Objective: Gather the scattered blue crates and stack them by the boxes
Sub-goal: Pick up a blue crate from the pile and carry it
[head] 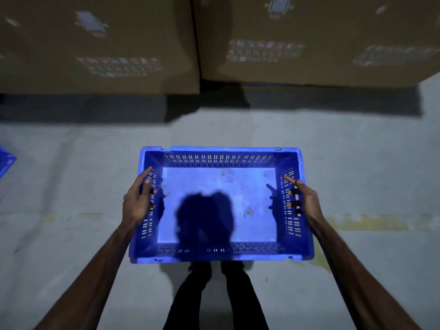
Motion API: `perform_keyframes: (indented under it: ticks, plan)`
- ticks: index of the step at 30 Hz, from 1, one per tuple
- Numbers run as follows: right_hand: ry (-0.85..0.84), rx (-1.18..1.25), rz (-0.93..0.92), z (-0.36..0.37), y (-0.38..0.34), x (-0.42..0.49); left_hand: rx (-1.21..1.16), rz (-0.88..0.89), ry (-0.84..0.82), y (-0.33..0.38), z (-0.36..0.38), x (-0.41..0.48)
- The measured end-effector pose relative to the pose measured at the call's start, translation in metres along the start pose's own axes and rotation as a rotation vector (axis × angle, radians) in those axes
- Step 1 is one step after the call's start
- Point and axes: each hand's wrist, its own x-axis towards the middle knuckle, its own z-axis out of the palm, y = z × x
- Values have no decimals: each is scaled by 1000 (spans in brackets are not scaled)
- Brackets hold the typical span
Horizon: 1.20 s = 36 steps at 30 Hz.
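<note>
An empty blue slotted crate (221,158) is held level in front of me, above the floor and over my feet. My left hand (137,198) grips its left short wall, fingers hooked through the slots and thumb along the rim. My right hand (303,198) grips the right short wall the same way, fingertips showing through the handle slots. Two large cardboard boxes, the left box (95,44) and the right box (321,39), stand side by side a short way beyond the crate. The corner of another blue crate (6,161) shows at the left edge.
Grey concrete floor (71,186) lies between me and the boxes, with a faded yellow line (366,222) running to the right. A narrow dark gap separates the two boxes. My legs in dark trousers (214,301) are under the crate.
</note>
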Motion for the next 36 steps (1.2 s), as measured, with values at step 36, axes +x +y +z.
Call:
perform_keyframes:
  ticks: [36]
  plan:
    - [101,-121,-104,128,198,415,-63,69,-41,-233,302,322]
